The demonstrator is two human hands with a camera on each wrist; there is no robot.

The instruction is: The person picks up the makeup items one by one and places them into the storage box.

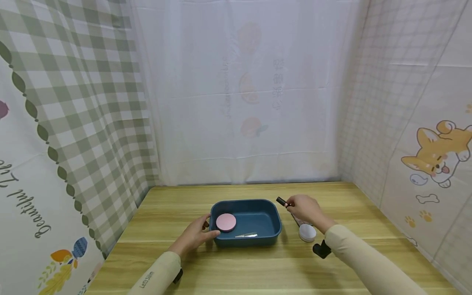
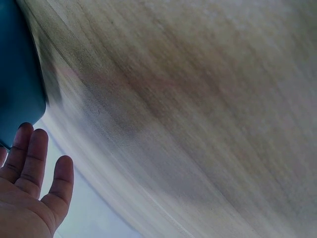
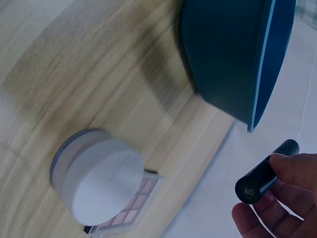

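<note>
My right hand [image 1: 305, 208] pinches a black lipstick tube [image 1: 282, 202] with a shiny band, raised beside the right end of a blue rectangular bin [image 1: 245, 242]. In the right wrist view the round end of the lipstick tube [image 3: 251, 191] faces the camera. At the bin's left end, my left hand [image 1: 197, 234] rests with its thumb by the front corner and its fingers along the side. The left wrist view shows those fingers [image 2: 34, 161] mostly straight. Inside the bin lie a round pink case [image 1: 226, 222] and a slim, shiny clear piece [image 1: 246, 235], its kind unclear.
Below my right hand, a white-lidded round jar [image 1: 307, 232] stands on the wooden table [image 1: 236, 274]. An eyeshadow palette [image 3: 130, 210] with a clear cover lies next to it, partly hidden. Hanging cloths [image 1: 236, 123] enclose the table's back and sides.
</note>
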